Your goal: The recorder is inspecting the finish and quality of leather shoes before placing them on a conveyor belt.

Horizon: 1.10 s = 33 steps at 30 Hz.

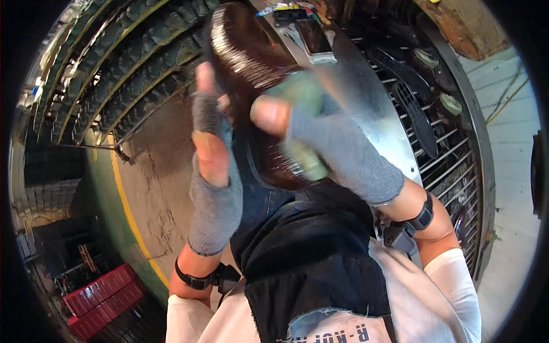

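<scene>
A glossy dark brown shoe [243,51], with a ribbed or scaly shine, is held tilted above my lap, its toe pointing away. A pale green block, probably a shoe last [311,94], shows in its opening. My right hand [320,128], in a grey fingerless glove, grips the shoe around the green part, thumb across the top. My left hand [211,137], gloved the same way, is held upright along the shoe's left side with fingers stretched out. Blur hides whether its palm touches the shoe.
A metal table [366,103] at the right bears a phone [313,37]. Beside it a barred rack [452,166] holds dark soles [414,117] and shoes with green lasts [450,104]. Tiered racks of dark shoes [126,57] stand far left; a red slatted object [103,300] is lower left.
</scene>
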### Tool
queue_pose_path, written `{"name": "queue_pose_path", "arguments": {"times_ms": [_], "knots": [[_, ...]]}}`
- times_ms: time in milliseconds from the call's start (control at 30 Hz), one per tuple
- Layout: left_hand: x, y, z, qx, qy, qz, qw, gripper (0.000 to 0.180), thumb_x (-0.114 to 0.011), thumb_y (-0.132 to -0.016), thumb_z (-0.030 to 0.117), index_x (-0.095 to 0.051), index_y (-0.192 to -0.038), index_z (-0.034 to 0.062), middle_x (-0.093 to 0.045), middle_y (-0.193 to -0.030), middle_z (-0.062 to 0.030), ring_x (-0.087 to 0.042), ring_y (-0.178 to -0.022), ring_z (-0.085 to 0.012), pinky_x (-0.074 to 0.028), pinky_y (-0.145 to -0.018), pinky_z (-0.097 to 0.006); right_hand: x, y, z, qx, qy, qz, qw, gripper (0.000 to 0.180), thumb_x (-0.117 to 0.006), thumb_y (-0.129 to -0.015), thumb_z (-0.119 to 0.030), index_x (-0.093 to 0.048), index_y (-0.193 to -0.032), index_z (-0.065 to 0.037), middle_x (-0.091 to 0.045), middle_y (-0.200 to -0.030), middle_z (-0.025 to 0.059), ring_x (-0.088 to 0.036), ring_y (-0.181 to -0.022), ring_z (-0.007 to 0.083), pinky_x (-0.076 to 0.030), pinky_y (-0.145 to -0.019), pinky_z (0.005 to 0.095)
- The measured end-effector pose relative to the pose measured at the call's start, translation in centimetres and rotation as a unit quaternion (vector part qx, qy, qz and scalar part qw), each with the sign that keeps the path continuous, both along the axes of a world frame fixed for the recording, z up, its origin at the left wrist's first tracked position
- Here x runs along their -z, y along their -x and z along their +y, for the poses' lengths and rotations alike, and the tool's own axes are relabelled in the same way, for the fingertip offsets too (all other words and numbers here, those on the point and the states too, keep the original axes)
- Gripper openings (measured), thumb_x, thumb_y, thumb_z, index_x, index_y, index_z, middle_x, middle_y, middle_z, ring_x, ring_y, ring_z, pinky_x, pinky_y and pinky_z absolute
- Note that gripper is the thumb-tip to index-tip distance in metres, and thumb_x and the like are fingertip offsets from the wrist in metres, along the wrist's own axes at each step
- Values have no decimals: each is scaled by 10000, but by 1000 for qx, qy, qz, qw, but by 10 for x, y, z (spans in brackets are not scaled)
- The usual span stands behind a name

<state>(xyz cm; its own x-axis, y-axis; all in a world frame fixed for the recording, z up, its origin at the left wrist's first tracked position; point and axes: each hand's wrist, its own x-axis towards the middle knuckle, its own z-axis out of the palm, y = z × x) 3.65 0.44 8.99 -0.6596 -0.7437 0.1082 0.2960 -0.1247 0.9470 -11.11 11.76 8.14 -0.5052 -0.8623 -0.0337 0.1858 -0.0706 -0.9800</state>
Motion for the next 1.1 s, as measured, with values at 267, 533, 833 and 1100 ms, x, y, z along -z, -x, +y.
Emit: {"name": "queue_pose_path", "arguments": {"times_ms": [267,533,833,1100], "knots": [[30,1,20,158,-40,101,981,1012,-603,-1060,580,-93,-1745,37,-349,-1721,-162,-379,-1568,-284,-274,-1306,-424,-8,-2,-10,65,72,-397,913,384,-578,-1107,-361,-661,-1318,-52,-761,-1114,83,-760,-1004,173,-627,-929,313],[90,5,5,268,52,-186,944,834,-600,-1097,453,-252,-1717,19,-567,-1538,-113,-573,-1296,-170,-439,-1099,-312,30,38,54,70,32,-388,918,378,-589,-1084,-295,-661,-1329,-17,-775,-1157,118,-773,-970,205,-640,-901,331],[177,-9,15,315,4,-305,899,557,-560,-1134,382,-545,-1535,-5,-731,-1073,-99,-678,-913,-150,-543,-838,-285,102,154,390,340,-276,-20,899,608,-752,-977,-285,-554,-1483,-14,-710,-1293,124,-722,-1147,209,-587,-958,345],[199,3,14,270,-102,-276,917,370,-577,-1133,299,-582,-1381,24,-696,-921,-83,-668,-787,-140,-531,-718,-266,114,142,511,315,-687,269,597,978,-947,-721,-579,-616,-1444,-10,-738,-1251,290,-699,-1214,444,-529,-1052,480]]}}
